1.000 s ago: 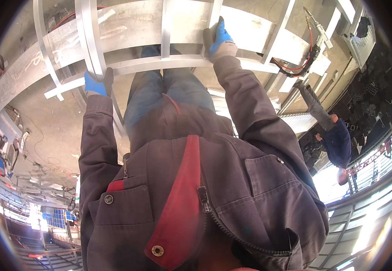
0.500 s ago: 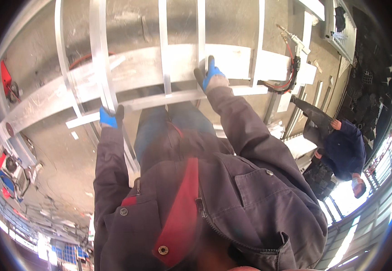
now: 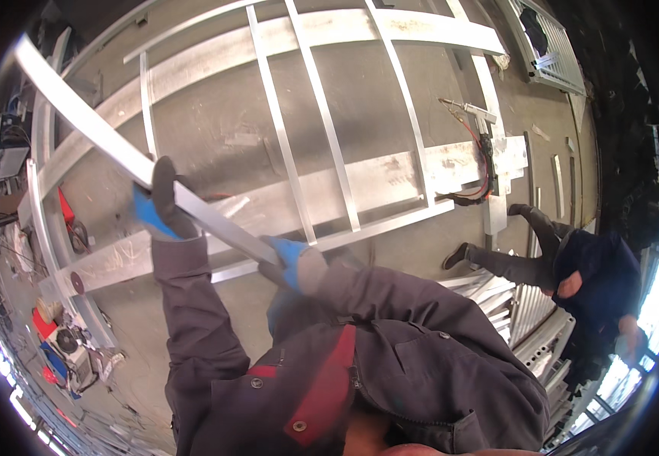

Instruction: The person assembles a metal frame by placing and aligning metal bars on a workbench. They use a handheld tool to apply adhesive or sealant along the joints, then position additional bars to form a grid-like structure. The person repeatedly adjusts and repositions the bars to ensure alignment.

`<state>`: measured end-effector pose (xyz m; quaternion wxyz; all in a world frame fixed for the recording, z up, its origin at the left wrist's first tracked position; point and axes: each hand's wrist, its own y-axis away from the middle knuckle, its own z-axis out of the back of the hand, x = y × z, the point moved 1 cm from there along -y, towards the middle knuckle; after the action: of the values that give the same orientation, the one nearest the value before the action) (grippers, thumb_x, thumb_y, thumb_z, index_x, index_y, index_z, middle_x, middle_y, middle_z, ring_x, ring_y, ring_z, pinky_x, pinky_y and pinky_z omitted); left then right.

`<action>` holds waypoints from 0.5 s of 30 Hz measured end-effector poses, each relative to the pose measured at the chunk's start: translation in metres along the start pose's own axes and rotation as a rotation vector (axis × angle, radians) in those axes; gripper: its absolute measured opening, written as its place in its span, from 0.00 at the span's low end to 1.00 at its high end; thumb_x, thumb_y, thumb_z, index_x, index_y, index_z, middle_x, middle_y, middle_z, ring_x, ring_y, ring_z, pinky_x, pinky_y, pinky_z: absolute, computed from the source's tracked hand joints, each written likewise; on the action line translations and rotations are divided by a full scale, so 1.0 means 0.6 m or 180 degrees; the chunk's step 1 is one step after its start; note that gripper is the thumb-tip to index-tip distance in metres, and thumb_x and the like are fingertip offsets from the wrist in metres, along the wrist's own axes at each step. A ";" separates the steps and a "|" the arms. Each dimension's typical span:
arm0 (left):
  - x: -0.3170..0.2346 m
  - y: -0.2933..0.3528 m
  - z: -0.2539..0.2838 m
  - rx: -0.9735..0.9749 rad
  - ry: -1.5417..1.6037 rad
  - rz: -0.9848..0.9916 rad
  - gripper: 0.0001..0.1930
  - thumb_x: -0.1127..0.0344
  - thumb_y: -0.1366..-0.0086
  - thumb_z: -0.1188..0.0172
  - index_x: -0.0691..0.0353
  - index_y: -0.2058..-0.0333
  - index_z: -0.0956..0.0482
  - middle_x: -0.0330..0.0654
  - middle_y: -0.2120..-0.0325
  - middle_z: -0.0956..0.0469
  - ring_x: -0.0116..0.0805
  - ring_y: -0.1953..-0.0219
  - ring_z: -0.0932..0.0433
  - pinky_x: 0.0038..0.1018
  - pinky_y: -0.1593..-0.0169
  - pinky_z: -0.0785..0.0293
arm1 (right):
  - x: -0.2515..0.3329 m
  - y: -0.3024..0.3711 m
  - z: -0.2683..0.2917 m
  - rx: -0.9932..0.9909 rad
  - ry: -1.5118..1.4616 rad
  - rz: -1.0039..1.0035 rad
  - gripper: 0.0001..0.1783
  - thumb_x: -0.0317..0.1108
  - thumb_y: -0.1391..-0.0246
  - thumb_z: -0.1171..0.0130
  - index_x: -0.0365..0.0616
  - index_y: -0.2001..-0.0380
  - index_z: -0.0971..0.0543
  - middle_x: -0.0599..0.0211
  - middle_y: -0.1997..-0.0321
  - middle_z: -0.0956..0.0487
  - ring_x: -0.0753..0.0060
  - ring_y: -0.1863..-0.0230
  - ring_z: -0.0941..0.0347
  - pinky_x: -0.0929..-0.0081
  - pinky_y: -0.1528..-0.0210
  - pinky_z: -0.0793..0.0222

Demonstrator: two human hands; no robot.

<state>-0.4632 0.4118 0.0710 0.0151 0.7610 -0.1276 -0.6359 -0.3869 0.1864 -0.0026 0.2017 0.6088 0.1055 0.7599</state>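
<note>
A long, straight silver metal bar point(image 3: 90, 110) runs slantwise from the far left down to the space in front of my body. My left hand point(image 3: 164, 204), in a blue and dark glove, is wrapped around it partway along. Near its lower end, my right hand point(image 3: 299, 262), gloved alike, is closed on the bar. Beneath lies a ladder-like metal frame with narrow crossbars point(image 3: 323, 121) and a near rail point(image 3: 390, 223). The bar crosses above the left part of that frame. My right fingers are partly hidden and slightly blurred.
Wide metal beams point(image 3: 379, 178) support the frame. On the right lies a tool with a red hose point(image 3: 480, 114). A co-worker in dark clothes point(image 3: 599, 266) stands at the right, near stacked metal profiles point(image 3: 546, 338). Red and blue equipment point(image 3: 67, 342) sits on the floor at left.
Both hands have left the frame's crossbars area and now hold the bar slantwise, raised above it. My right hand moved left and nearer my body. The view has shifted; the co-worker's pose differs.
</note>
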 end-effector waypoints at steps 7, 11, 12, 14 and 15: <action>0.110 0.009 -0.080 -0.0082 -0.0286 0.0568 0.37 0.36 0.31 0.42 0.67 0.41 0.28 0.39 0.68 0.25 0.29 0.67 0.23 0.25 0.65 0.23 | -0.089 0.075 0.107 -0.0163 -0.0423 -0.0105 0.26 0.51 0.39 0.38 0.43 0.46 0.20 0.47 0.54 0.17 0.49 0.49 0.19 0.56 0.48 0.25; 0.156 0.001 -0.104 0.0097 0.0303 0.0457 0.26 0.49 0.27 0.40 0.65 0.44 0.30 0.42 0.64 0.23 0.31 0.71 0.24 0.28 0.68 0.24 | -0.180 0.092 0.174 -0.0438 -0.0933 -0.0866 0.25 0.47 0.40 0.32 0.40 0.48 0.20 0.57 0.64 0.15 0.65 0.63 0.18 0.63 0.60 0.23; 0.171 -0.018 -0.106 -0.0165 -0.0193 0.0337 0.23 0.51 0.28 0.38 0.64 0.47 0.30 0.40 0.71 0.25 0.28 0.80 0.29 0.26 0.79 0.30 | -0.203 0.096 0.206 -0.0872 -0.0613 -0.0500 0.22 0.43 0.39 0.34 0.39 0.48 0.20 0.64 0.67 0.17 0.71 0.66 0.21 0.67 0.64 0.24; 0.213 -0.024 -0.079 -0.0499 -0.0352 0.0246 0.21 0.54 0.28 0.38 0.63 0.47 0.30 0.38 0.74 0.27 0.28 0.81 0.30 0.26 0.80 0.32 | -0.251 0.112 0.283 -0.1300 -0.0369 -0.0588 0.16 0.38 0.36 0.36 0.39 0.52 0.20 0.70 0.72 0.20 0.77 0.70 0.24 0.71 0.69 0.26; 0.233 -0.040 -0.055 -0.0439 -0.0682 0.0070 0.22 0.48 0.32 0.35 0.59 0.51 0.26 0.40 0.73 0.25 0.31 0.77 0.27 0.28 0.78 0.31 | -0.277 0.118 0.329 -0.1173 -0.0725 -0.0920 0.14 0.41 0.35 0.36 0.40 0.57 0.21 0.70 0.73 0.21 0.78 0.72 0.25 0.71 0.70 0.27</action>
<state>-0.4050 0.4009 -0.0619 0.0606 0.6843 -0.0928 -0.7207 -0.1790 0.0341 -0.0738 0.4263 0.6220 0.0277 0.6562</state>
